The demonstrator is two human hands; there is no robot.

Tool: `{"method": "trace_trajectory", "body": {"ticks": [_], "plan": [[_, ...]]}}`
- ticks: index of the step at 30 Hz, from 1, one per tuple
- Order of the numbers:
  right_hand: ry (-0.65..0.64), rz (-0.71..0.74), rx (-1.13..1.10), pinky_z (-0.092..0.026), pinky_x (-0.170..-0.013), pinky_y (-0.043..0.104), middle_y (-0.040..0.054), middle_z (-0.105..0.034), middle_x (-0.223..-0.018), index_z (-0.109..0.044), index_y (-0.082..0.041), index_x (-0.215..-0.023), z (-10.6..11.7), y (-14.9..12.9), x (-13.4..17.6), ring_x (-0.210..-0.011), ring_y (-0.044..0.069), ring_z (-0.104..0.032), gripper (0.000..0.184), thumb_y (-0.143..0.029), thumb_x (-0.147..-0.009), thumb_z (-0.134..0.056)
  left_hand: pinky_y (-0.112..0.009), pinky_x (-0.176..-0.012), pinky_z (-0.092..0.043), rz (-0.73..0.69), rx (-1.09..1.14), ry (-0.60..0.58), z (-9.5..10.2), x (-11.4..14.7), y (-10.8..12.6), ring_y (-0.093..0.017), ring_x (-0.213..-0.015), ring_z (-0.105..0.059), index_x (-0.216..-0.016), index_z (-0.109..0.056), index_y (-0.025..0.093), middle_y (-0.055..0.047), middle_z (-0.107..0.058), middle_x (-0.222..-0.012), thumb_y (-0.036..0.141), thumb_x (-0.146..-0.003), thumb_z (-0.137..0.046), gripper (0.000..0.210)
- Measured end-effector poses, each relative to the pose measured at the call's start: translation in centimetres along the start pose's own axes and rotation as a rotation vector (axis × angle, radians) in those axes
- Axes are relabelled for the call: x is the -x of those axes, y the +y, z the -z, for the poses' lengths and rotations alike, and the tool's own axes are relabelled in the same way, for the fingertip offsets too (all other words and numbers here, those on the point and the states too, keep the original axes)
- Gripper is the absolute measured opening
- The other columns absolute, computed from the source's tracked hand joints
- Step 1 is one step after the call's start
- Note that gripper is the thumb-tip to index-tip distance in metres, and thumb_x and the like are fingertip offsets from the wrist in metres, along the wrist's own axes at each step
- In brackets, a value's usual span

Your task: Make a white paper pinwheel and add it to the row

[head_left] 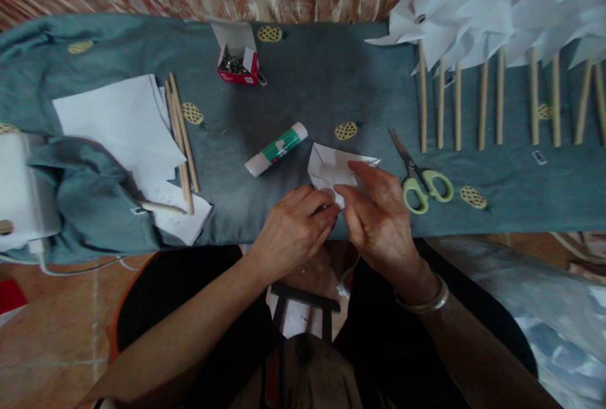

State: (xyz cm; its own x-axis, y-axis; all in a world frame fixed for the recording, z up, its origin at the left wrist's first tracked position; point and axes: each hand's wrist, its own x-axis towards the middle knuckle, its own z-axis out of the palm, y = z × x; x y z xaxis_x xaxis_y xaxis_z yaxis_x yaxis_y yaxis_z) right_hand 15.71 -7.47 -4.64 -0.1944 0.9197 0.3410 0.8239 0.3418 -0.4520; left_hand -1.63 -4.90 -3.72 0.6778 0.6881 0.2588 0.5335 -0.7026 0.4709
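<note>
A small piece of white paper [326, 160] with fold creases lies at the front edge of the cloth-covered table, between my hands. My left hand [296, 223] pinches its near edge, fingers closed together. From the other side my right hand [381, 219] curls over the paper, its fingertips on the near part, and a bracelet circles that wrist. Part of the paper is hidden under the fingers. Just right of my right hand lie scissors [419, 178] with light green handles. A glue stick [279, 148] with a green label rests to the upper left of the paper.
White paper pinwheels [478, 21] on wooden sticks line the back right. An open red box [239, 68] of small metal pieces stands at the back. White sheets [113, 115] and loose wooden sticks [184, 137] lie left, near a white appliance [23, 188]. The green tablecloth [322, 87] has pineapple prints.
</note>
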Motion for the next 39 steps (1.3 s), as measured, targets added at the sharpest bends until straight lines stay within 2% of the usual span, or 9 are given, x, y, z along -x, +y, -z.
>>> {"method": "trace_trajectory", "body": {"ticks": [3, 9, 15, 20, 24, 27, 32, 39], "plan": [[0.001, -0.006, 0.013, -0.047, -0.099, 0.053, 0.0093, -0.055, -0.136, -0.06, -0.025, -0.115, -0.5, -0.3, 0.4, -0.125, 0.029, -0.05, 0.029, -0.014, -0.091, -0.048, -0.034, -0.074, -0.053, -0.004, -0.005, 0.008, 0.0, 0.0, 0.0, -0.019, -0.084, -0.059, -0.099, -0.067, 0.013, -0.008, -0.068, -0.095, 0.02, -0.095, -0.049, 0.02], [-0.007, -0.031, -0.024, -0.045, -0.102, 0.053, 0.0123, -0.056, -0.135, -0.059, -0.021, -0.114, -0.9, -0.3, 0.2, -0.126, 0.029, -0.05, 0.03, -0.011, -0.09, -0.046, -0.034, -0.073, -0.051, -0.016, -0.047, 0.01, -0.1, 0.0, 0.0, -0.019, -0.084, -0.059, -0.097, -0.067, 0.012, -0.008, -0.068, -0.094, 0.019, -0.094, -0.049, 0.019], [0.017, -0.142, -0.178, -0.045, -0.105, 0.049, 0.0102, -0.059, -0.132, -0.064, -0.022, -0.105, 0.6, 0.2, -0.6, -0.122, 0.026, -0.054, 0.023, -0.016, -0.091, -0.047, -0.034, -0.069, -0.045, -0.033, -0.107, 0.014, 0.2, -0.1, 0.1, -0.019, -0.082, -0.058, -0.096, -0.067, 0.014, -0.007, -0.069, -0.094, 0.019, -0.095, -0.05, 0.018], [0.051, -0.211, -0.145, -0.042, -0.106, 0.053, 0.0106, -0.06, -0.131, -0.065, -0.021, -0.109, 1.8, 1.0, -1.2, -0.123, 0.029, -0.055, 0.025, -0.021, -0.092, -0.048, -0.036, -0.071, -0.044, -0.029, -0.152, 0.023, 1.1, -0.2, -1.0, -0.021, -0.084, -0.059, -0.1, -0.067, 0.013, -0.007, -0.07, -0.096, 0.017, -0.093, -0.053, 0.016], [0.019, -0.164, -0.094, -0.044, -0.105, 0.049, 0.0119, -0.062, -0.129, -0.063, -0.019, -0.114, 1.9, 1.5, -1.0, -0.12, 0.027, -0.058, 0.027, -0.022, -0.092, -0.048, -0.038, -0.076, -0.045, 0.012, -0.21, 0.076, 1.7, -0.2, -2.1, -0.023, -0.087, -0.058, -0.098, -0.067, 0.012, -0.007, -0.069, -0.098, 0.016, -0.091, -0.055, 0.015], [-0.004, -0.116, -0.058, -0.045, -0.104, 0.048, 0.0132, -0.063, -0.126, -0.064, -0.017, -0.114, 1.8, 1.6, -0.7, -0.118, 0.027, -0.059, 0.027, -0.022, -0.092, -0.05, -0.038, -0.079, -0.045, 0.002, -0.17, 0.097, 1.6, -0.2, -1.8, -0.023, -0.091, -0.058, -0.1, -0.066, 0.013, -0.008, -0.069, -0.101, 0.018, -0.092, -0.054, 0.015], [0.004, -0.094, -0.043, -0.049, -0.099, 0.045, 0.0149, -0.067, -0.119, -0.065, -0.013, -0.11, 2.1, 1.3, -0.3, -0.113, 0.027, -0.062, 0.024, -0.019, -0.091, -0.052, -0.038, -0.077, -0.044, -0.044, -0.091, 0.067, 0.9, -0.2, -0.4, -0.023, -0.093, -0.059, -0.102, -0.065, 0.013, -0.008, -0.068, -0.1, 0.031, -0.091, -0.058, 0.022], [0.005, -0.132, -0.079, -0.055, -0.087, 0.038, 0.0084, -0.073, -0.099, -0.066, -0.018, -0.102, 2.8, 0.7, 0.1, -0.093, 0.023, -0.069, 0.018, -0.017, -0.09, -0.052, -0.037, -0.075, -0.043, -0.04, -0.177, 0.017, 0.6, -0.3, -0.1, -0.022, -0.088, -0.059, -0.101, -0.066, 0.014, -0.007, -0.069, -0.097, 0.023, -0.093, -0.054, 0.017]]}}
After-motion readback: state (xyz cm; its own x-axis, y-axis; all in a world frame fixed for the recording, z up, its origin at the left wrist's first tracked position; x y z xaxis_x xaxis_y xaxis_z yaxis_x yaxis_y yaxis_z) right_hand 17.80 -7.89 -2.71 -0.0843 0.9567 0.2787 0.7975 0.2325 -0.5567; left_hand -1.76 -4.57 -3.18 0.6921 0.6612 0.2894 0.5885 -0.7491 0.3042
